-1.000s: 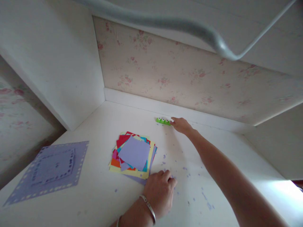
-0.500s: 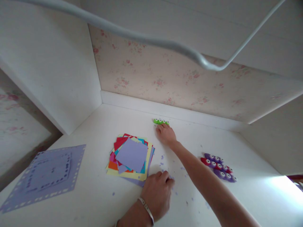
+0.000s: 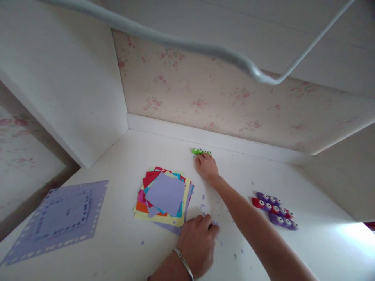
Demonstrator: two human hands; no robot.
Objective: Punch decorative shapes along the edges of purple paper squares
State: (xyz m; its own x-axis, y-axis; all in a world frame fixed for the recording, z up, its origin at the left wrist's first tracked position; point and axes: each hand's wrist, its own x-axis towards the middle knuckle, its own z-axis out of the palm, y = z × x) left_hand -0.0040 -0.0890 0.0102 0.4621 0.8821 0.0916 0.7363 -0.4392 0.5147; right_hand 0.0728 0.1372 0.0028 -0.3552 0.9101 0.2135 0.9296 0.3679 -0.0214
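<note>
A row of small green pieces with white eye-like dots [image 3: 201, 150] lies near the back of the white table. My right hand [image 3: 206, 166] reaches to its front edge, fingers bent and touching it; whether they grip it is hidden. My left hand [image 3: 197, 244], with a silver bracelet at the wrist, is curled with its fingers together on the table; what they hold, if anything, is hidden. Beside it, at the left, lies a fanned pile of coloured paper squares, a lilac sheet [image 3: 166, 193] on top.
Punched lilac paper sheets [image 3: 64, 214] lie at the left. Purple and red pieces with white dots [image 3: 275, 210] are grouped at the right. Small lilac scraps dot the table [image 3: 117, 249]. A pale curved bar [image 3: 187, 43] crosses the view above.
The whole view has shifted slightly, moving the table contents a little right and down. Both hands keep about the same places relative to the paper pile and green row.
</note>
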